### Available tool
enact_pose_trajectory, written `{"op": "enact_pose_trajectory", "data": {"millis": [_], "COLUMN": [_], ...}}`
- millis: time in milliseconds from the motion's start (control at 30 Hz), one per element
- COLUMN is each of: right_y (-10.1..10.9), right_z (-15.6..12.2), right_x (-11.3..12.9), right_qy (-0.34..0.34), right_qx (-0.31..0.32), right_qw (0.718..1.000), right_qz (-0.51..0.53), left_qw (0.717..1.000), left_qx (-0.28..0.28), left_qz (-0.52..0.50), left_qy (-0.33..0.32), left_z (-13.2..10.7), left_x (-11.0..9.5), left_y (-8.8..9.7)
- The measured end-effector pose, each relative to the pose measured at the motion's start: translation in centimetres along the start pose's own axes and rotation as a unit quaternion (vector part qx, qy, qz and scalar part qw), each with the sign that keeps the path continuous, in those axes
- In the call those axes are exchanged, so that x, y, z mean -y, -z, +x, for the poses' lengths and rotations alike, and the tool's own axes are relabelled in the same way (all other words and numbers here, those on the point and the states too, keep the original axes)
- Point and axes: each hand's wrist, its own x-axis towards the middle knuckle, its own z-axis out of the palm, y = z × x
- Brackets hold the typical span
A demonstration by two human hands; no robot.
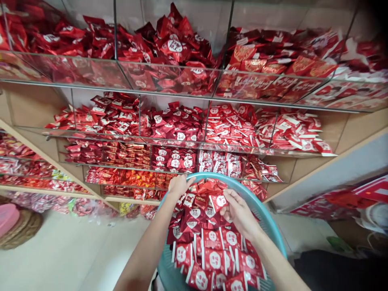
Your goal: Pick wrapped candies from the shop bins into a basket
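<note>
A round teal plastic basket (274, 230) is in front of me, filled with small wrapped packets. My left hand (178, 186) grips its far left rim, thumb over the edge and the other fingers mostly hidden. Over the basket's upper part, my right hand (239, 208) pinches a red-and-white candy packet (217, 202) between thumb and fingers. Dark red packets (192, 218) printed with white hearts lie just below that hand. Nearer me, red packets (214, 260) with white edges and round white labels are laid in overlapping rows.
Beyond the basket, a shelf rack (182, 97) with clear dividers holds heaps of red packets on several tiers. Bagged goods (87, 206) lie along the floor at the left, near a wicker basket (26, 228) and a pink bowl (8, 218). Red printed items (327, 202) sit at the right.
</note>
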Motion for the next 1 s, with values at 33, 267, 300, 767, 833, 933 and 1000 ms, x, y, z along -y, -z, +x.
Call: {"op": "enact_pose_trajectory", "data": {"millis": [33,267,300,767,833,933,1000], "right_y": [0.1,0.7,0.7,-0.5,-0.4,-0.2,-0.1], "right_z": [0.0,0.3,0.2,-0.7,-0.8,-0.9,-0.9], "right_x": [-0.5,-1.4,-1.5,-2.1,-1.9,-1.6,-1.6], "right_qy": [-0.018,-0.068,-0.062,-0.009,-0.006,0.005,0.007], "right_qx": [0.002,0.027,0.049,0.214,0.198,0.168,0.167], "right_qw": [1.000,0.996,0.997,0.962,0.965,0.970,0.969], "right_qz": [0.023,0.049,0.024,-0.166,-0.170,-0.173,-0.179], "left_qw": [1.000,1.000,1.000,1.000,1.000,1.000,1.000], "left_qx": [0.001,0.009,0.011,0.011,0.017,0.019,0.021], "left_qz": [0.004,0.014,0.013,0.013,0.011,0.012,0.013], "left_qy": [-0.002,-0.010,-0.011,0.000,0.002,0.000,0.001], "left_z": [0.0,0.0,0.0,0.1,0.1,0.0,0.0], "left_x": [0.0,-0.2,-0.2,-0.1,-0.2,-0.2,-0.3], "left_y": [0.0,0.1,0.2,0.0,0.1,0.2,0.3]}}
